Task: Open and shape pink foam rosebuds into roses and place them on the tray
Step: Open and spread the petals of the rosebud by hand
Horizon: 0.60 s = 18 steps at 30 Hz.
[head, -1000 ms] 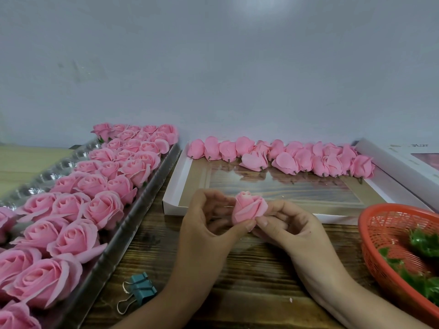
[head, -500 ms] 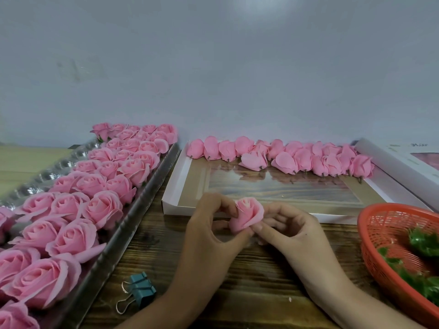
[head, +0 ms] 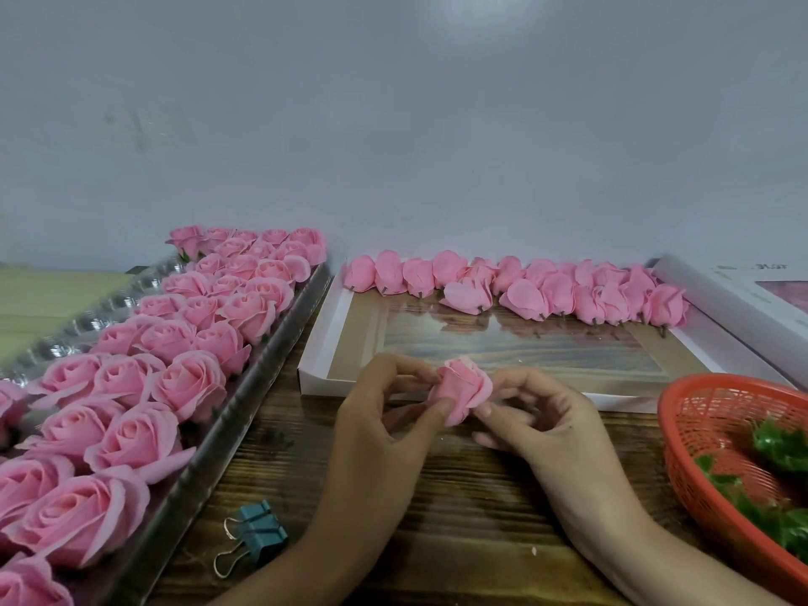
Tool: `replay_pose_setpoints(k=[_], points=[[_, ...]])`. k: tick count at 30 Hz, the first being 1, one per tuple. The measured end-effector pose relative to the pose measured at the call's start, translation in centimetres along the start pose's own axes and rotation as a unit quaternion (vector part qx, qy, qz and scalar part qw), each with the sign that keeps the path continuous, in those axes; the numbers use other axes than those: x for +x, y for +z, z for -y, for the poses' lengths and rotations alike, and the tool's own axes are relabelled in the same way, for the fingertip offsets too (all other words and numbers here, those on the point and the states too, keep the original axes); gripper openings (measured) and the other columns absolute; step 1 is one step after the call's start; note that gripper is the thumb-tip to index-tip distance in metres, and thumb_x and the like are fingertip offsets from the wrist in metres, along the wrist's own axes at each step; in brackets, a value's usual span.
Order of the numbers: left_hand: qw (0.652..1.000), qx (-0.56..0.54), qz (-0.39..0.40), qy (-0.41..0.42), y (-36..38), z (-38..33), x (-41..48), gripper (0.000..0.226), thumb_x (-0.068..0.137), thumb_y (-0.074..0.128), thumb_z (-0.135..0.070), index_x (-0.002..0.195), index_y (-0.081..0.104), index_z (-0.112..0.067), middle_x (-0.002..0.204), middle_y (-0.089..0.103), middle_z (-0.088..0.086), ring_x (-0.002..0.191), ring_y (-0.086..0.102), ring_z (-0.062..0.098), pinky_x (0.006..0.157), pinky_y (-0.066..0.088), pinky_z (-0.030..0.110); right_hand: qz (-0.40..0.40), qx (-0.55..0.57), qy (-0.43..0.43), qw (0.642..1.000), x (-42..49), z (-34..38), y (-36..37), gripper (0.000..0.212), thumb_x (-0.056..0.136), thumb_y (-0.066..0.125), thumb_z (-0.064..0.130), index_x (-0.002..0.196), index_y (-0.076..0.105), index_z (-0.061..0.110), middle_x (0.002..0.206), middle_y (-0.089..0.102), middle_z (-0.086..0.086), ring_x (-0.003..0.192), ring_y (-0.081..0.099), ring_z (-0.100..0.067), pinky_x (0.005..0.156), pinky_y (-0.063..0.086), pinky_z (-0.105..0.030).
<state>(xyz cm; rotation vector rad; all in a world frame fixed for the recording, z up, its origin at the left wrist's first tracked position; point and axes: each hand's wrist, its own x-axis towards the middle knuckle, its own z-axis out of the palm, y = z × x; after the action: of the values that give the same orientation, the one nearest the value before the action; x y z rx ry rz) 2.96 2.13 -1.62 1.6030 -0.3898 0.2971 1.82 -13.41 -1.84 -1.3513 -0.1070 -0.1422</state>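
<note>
A pink foam rosebud (head: 464, 389) is held between both hands above the wooden table, tilted to the right. My left hand (head: 384, 426) pinches its left outer petal between thumb and fingers. My right hand (head: 542, 422) pinches the bud's lower right side with curled fingers. A silver tray (head: 245, 400) along the left holds several opened pink roses (head: 188, 382) in rows. A row of closed pink rosebuds (head: 524, 286) lies along the far edge of a white box lid (head: 332, 343).
A red plastic basket (head: 699, 430) with green leaves (head: 778, 448) sits at the right edge. A teal binder clip (head: 258, 533) lies on the wooden table (head: 472, 518) near the tray. A white box (head: 743, 299) stands at the far right, a grey wall behind.
The bud has been turned and tilted to the right between the fingers, and its outer petals have loosened. Both hands stay in the same spot over the table.
</note>
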Motion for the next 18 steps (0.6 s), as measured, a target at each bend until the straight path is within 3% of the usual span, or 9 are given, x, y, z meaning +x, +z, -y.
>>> replay_pose_setpoints(k=[7,12,18], points=[[0.999,0.025,-0.007,0.021,-0.02,0.04,-0.09,0.031,0.072,0.077,-0.007,0.085,0.059,-0.029,0.093,0.065,-0.005,0.094,0.065,0.014,0.077,0.052,0.018,0.034,-0.005,-0.004,0.999,-0.23,0.12,0.45,0.038,0.07,0.076,0.019,0.101,0.065,0.001,0.093,0.076,-0.017,0.092,0.073,-0.03,0.087,0.057,-0.028],[0.997,0.055,0.004,0.048,0.1,0.03,-0.15,0.033,0.071,0.079,-0.013,0.089,0.057,-0.029,0.091,0.061,-0.009,0.09,0.062,0.015,0.074,0.051,0.018,0.019,0.0,-0.014,1.0,0.05,-0.06,0.43,0.032,0.067,0.074,0.014,0.094,0.066,-0.002,0.083,0.075,-0.013,0.075,0.073,-0.019,0.071,0.055,-0.018],[0.997,0.064,0.001,0.048,0.03,0.24,-0.1,0.036,0.07,0.08,-0.012,0.091,0.055,-0.028,0.09,0.058,-0.007,0.089,0.06,0.017,0.072,0.051,0.02,0.023,-0.049,-0.043,0.998,-0.05,0.25,0.45,0.028,0.065,0.076,0.017,0.089,0.072,0.004,0.078,0.074,-0.011,0.071,0.07,-0.014,0.07,0.054,-0.017]])
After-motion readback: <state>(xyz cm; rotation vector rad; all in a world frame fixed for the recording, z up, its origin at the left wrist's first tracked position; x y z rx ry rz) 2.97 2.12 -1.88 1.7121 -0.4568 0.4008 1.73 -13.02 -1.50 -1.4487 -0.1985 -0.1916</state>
